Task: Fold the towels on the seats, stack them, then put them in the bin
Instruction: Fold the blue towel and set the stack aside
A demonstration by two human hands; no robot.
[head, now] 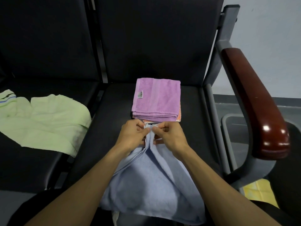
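A light blue towel (pixel 151 181) hangs from both my hands over the front of the black seat (pixel 114 121). My left hand (pixel 133 133) and my right hand (pixel 167 134) pinch its top corners together, side by side, just in front of a folded stack. The stack has a purple towel (pixel 156 98) on top and an orange towel edge (pixel 179 117) showing beneath it. A pale green towel (pixel 42 121) lies crumpled and unfolded on the seat to the left.
A dark red wooden armrest (pixel 254 101) on a grey frame borders the seat on the right. Behind it, low on the floor, shows the rim of a grey bin (pixel 228 121). Black backrests stand behind both seats.
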